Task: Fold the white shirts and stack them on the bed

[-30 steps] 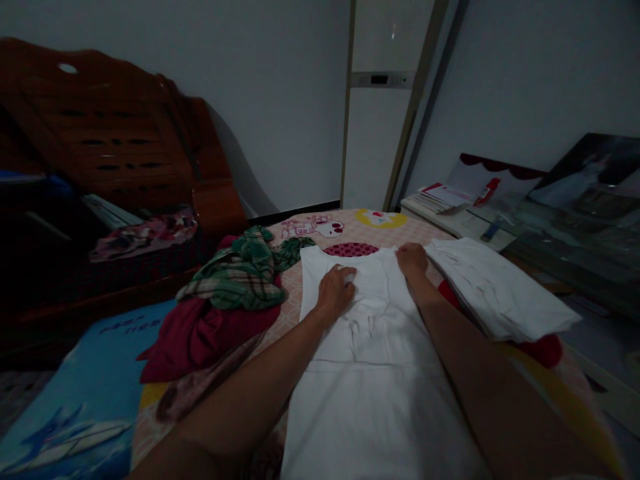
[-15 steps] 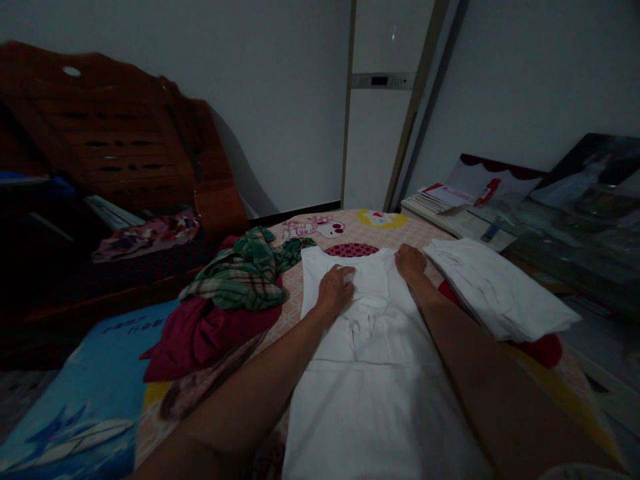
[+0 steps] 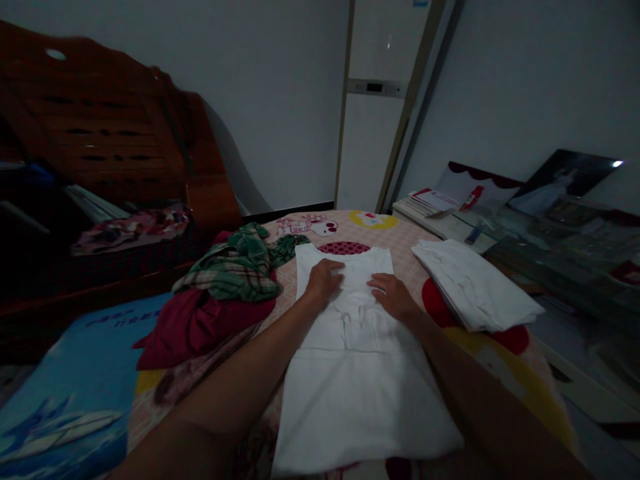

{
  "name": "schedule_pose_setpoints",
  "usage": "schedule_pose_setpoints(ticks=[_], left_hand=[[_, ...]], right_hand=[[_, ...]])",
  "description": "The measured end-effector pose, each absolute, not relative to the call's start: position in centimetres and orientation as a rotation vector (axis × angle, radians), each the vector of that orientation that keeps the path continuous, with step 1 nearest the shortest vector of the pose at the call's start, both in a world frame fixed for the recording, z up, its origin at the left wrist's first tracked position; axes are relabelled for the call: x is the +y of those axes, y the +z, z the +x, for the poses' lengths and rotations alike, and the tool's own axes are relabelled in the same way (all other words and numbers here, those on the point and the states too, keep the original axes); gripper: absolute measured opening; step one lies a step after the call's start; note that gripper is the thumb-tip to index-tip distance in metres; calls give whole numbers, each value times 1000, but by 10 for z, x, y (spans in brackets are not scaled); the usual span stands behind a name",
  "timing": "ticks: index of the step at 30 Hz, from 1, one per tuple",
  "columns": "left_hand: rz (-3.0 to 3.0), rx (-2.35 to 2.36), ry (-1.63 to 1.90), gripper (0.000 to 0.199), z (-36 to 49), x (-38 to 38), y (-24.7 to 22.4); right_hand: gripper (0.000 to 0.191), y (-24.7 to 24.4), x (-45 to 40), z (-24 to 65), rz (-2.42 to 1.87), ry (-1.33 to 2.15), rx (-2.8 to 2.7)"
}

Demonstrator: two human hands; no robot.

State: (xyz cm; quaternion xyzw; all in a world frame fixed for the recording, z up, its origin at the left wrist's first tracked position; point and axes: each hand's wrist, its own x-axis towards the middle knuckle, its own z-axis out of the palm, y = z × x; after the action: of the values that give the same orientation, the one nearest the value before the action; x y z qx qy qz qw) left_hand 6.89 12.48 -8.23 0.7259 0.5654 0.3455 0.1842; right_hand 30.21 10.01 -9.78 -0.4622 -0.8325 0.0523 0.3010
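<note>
A white sleeveless garment [image 3: 345, 393] lies spread out in front of me, its neckline at the far end and a seam across its middle. Small wrinkles gather in the cloth between my hands. My left hand [image 3: 324, 280] rests on the upper left of it, fingers stretched out over the chest part. Opposite, my right hand [image 3: 394, 295] touches the upper right side with its fingers apart. To the right lies a folded white garment [image 3: 475, 280]. A green plaid cloth [image 3: 233, 267] is heaped on a dark red cloth [image 3: 200, 327] at the left.
Everything lies on a pink patterned cover [image 3: 400, 233]. A blue printed sheet or bag [image 3: 75, 387] sits at the lower left, before a wooden bench [image 3: 100, 127]. On the right stands a glass-topped table [image 3: 540, 240] with papers. A tall white appliance [image 3: 370, 147] stands behind.
My right hand has left the garment's right shoulder, moved down and inward, and its fingers have opened. The garment's lower edge now shows. My left hand stays on the chest part.
</note>
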Motion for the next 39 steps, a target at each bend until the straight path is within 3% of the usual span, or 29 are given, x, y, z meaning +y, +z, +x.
schedule_pose_setpoints(ticks=[9,13,16,19,25,32,39], left_hand=[[2188,1559,1099,37,61,121,-63],[2223,1002,723,23,65,105,-36],[2266,759,461,29,67,95,-28],[2401,819,415,40,72,91,-35],[2470,939,527,35,79,92,-41],[2513,809,283,33,71,90,-31],[2459,781,504,28,80,73,-3]], right_hand=[[26,-108,102,310,-1164,226,-2136],[31,-107,103,312,-1132,295,-2100],[34,-107,103,314,-1108,332,-2091],[36,-107,103,315,-1120,339,-2082],[33,-111,105,316,-1109,309,-2099],[32,-107,104,317,-1121,282,-2142],[36,-107,104,322,-1030,400,-2070]])
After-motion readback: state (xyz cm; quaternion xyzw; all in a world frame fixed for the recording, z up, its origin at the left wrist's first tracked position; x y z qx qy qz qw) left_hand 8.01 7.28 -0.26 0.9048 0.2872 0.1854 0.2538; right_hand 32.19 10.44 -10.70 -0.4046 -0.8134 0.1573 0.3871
